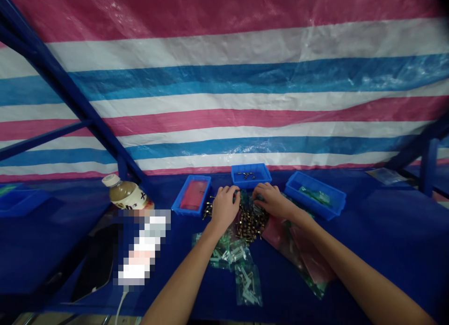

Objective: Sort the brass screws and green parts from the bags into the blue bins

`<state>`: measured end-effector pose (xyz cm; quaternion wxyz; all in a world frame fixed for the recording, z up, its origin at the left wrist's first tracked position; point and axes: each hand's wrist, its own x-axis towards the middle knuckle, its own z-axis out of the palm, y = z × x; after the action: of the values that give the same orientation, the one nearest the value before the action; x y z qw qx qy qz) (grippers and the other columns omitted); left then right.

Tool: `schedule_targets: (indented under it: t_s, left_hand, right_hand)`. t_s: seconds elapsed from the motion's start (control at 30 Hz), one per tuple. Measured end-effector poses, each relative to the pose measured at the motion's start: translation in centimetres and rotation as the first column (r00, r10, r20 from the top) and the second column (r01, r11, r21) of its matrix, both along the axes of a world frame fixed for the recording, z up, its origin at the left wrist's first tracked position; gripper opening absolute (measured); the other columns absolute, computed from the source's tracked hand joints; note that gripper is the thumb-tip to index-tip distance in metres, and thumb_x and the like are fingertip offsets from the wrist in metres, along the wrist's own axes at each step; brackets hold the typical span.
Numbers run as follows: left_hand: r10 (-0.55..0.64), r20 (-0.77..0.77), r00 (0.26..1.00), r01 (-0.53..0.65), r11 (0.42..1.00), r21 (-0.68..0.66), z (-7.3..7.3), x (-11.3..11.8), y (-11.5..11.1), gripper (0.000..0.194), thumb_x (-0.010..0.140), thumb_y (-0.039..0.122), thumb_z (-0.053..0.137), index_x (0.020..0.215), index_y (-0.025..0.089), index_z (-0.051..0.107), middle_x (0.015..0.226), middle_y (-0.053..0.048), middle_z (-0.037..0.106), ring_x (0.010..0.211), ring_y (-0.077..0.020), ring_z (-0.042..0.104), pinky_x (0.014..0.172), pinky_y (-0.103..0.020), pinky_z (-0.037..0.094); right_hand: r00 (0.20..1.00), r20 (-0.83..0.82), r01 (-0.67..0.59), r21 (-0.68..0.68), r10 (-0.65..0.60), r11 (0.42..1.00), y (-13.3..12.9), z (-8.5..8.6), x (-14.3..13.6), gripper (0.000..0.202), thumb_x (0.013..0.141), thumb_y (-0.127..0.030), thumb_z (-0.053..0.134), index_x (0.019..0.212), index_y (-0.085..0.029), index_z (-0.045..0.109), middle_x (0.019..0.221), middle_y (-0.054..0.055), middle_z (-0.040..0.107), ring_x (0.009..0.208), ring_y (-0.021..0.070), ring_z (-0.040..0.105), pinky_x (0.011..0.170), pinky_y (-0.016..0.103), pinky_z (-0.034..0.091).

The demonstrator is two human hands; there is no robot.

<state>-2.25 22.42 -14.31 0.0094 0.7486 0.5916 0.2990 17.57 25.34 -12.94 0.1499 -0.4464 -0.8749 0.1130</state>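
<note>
Has left hand (pixel 224 206) and right hand (pixel 272 201) apart over metal parts (pixel 249 225), just below frame centre; cannot tell about grip. Could scatter parts among packets (pixel 249 285) at lower centre by sweeping carelessly.

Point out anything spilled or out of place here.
A heap of brass-colored metal fittings lies loose by the left hand and right hand, outside the far blue bin; it looks spilled, though perhaps deliberately.

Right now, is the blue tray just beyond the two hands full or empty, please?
Neither: the tray holds only a few small metal-looking pieces, with bare floor around them.
</note>
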Motion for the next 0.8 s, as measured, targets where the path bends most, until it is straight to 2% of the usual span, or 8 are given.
schedule_targets:
  t_s: [0.1, 0.2, 0.27, 0.37, 0.5, 0.57, 0.63, 0.8]
  left_hand:
    - [-0.045, 0.144, 0.989, 0.042, 0.999, 0.022, 0.2, -0.1, 0.1, 0.019, 0.095, 0.027, 0.048, 0.102, 0.022, 0.065, 0.086, -0.004, 0.065, 0.089, -0.0213, 0.057, 0.083, -0.033, 0.043]
    - [-0.129, 0.317, 0.939, 0.133, 0.991, 0.010, 0.7, 0.0, 0.0, 0.023, 0.095, 0.034, 0.048, 0.102, 0.022, 0.067, 0.087, -0.004, 0.068, 0.086, -0.0201, 0.059, 0.080, -0.031, 0.044]
    - [-0.171, 0.457, 0.873, 0.212, 0.977, -0.039, 1.0, 0.3, -0.1, 0.028, 0.093, 0.040, 0.050, 0.106, 0.021, 0.067, 0.092, -0.005, 0.069, 0.083, -0.0189, 0.060, 0.075, -0.028, 0.045]
    - [-0.191, 0.628, 0.755, 0.336, 0.934, -0.120, 1.1, 0.7, -0.2, 0.037, 0.087, 0.047, 0.059, 0.108, 0.018, 0.068, 0.094, -0.005, 0.071, 0.080, -0.0183, 0.062, 0.068, -0.026, 0.044]
    - [-0.188, 0.755, 0.629, 0.485, 0.853, -0.192, 0.9, 1.0, -0.2, 0.036, 0.080, 0.049, 0.066, 0.082, 0.012, 0.069, 0.074, -0.003, 0.067, 0.069, -0.0159, 0.058, 0.064, -0.025, 0.041]
    - [-0.173, 0.793, 0.584, 0.535, 0.817, -0.216, 0.8, 1.2, -0.3, 0.038, 0.079, 0.050, 0.067, 0.078, 0.012, 0.067, 0.070, -0.001, 0.063, 0.064, -0.0138, 0.054, 0.062, -0.024, 0.038]
    - [-0.177, 0.792, 0.584, 0.565, 0.789, -0.240, 1.0, 1.4, -0.6, 0.039, 0.079, 0.051, 0.067, 0.076, 0.012, 0.066, 0.065, 0.001, 0.059, 0.060, -0.0120, 0.050, 0.058, -0.023, 0.034]
    - [-0.255, 0.762, 0.595, 0.629, 0.738, -0.244, 2.0, 2.2, -1.7, 0.040, 0.083, 0.051, 0.062, 0.070, 0.013, 0.062, 0.059, 0.004, 0.048, 0.057, -0.0100, 0.043, 0.055, -0.022, 0.028]
  right_hand:
    - [0.991, -0.135, -0.006, -0.038, 0.001, 0.999, 0.3, 0.6, 0.2, 0.005, 0.084, -0.019, 0.060, 0.088, -0.021, 0.062, 0.090, 0.003, 0.066, 0.092, 0.0213, 0.057, 0.081, 0.036, 0.037]
    - [0.933, -0.361, -0.008, -0.042, -0.007, 0.999, 0.3, 1.8, 0.2, 0.002, 0.087, -0.022, 0.057, 0.086, -0.021, 0.058, 0.082, 0.001, 0.065, 0.081, 0.0178, 0.059, 0.077, 0.031, 0.040]
    - [0.862, -0.506, -0.001, -0.068, -0.034, 0.998, 0.0, 2.5, 0.1, 0.005, 0.088, -0.027, 0.056, 0.087, -0.021, 0.056, 0.081, 0.001, 0.063, 0.077, 0.0165, 0.059, 0.072, 0.029, 0.042]
    - [0.737, -0.665, -0.017, -0.200, -0.123, 0.980, -0.9, 2.5, 0.0, 0.014, 0.088, -0.035, 0.058, 0.088, -0.021, 0.054, 0.077, 0.000, 0.061, 0.070, 0.0151, 0.057, 0.064, 0.027, 0.042]
    - [0.611, -0.746, -0.089, -0.399, -0.267, 0.913, -3.2, 1.1, 0.4, 0.028, 0.084, -0.044, 0.064, 0.093, -0.022, 0.050, 0.069, -0.003, 0.059, 0.060, 0.0137, 0.057, 0.055, 0.025, 0.041]
    - [0.600, -0.729, -0.103, -0.478, -0.329, 0.872, -4.5, 0.5, 0.8, 0.035, 0.083, -0.047, 0.064, 0.102, -0.022, 0.049, 0.070, -0.003, 0.062, 0.056, 0.0138, 0.057, 0.052, 0.024, 0.041]
    - [0.620, -0.700, -0.091, -0.512, -0.354, 0.854, -5.8, 0.4, 1.1, 0.038, 0.084, -0.050, 0.062, 0.106, -0.021, 0.051, 0.074, 0.000, 0.064, 0.055, 0.0134, 0.056, 0.050, 0.024, 0.040]
    - [0.690, -0.661, -0.019, -0.425, -0.296, 0.905, -7.3, 1.3, 1.6, 0.035, 0.085, -0.052, 0.060, 0.084, -0.018, 0.058, 0.071, 0.000, 0.058, 0.061, 0.0132, 0.050, 0.053, 0.024, 0.037]
